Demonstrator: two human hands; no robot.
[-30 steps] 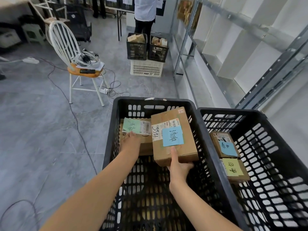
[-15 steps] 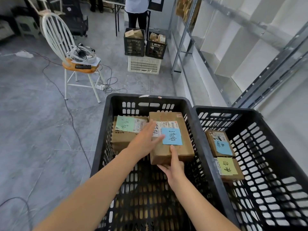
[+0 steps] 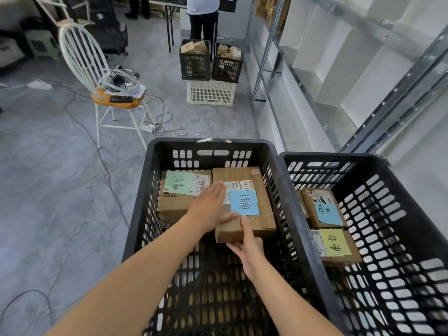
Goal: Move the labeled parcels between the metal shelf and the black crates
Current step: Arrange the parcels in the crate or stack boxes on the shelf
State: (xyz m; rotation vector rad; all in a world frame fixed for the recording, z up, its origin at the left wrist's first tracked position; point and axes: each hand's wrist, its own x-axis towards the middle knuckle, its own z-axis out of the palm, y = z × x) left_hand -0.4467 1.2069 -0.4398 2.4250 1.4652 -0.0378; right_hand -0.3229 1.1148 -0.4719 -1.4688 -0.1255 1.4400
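Two black crates stand side by side in front of me. In the left crate (image 3: 208, 144) lie a parcel with a green label (image 3: 180, 197) and, to its right, a parcel with a blue label (image 3: 252, 183). My left hand (image 3: 211, 207) rests flat on the blue-label parcel's left side, fingers straight. My right hand (image 3: 247, 241) holds that parcel's near end, thumb on top and fingers underneath. The right crate (image 3: 332, 157) holds another blue-label parcel (image 3: 323, 209) and a yellow-label parcel (image 3: 335, 246). The metal shelf (image 3: 315, 76) runs along the right.
A white chair (image 3: 101, 76) with a headset and cables stands to the left on the grey floor. Farther back, two small black crates of parcels (image 3: 211, 59) sit on a white crate, with a person standing behind them.
My left hand moved from the green-label parcel onto the blue-label parcel. The blue-label parcel went down to lie flat in the left crate, with my right hand still at its near end.
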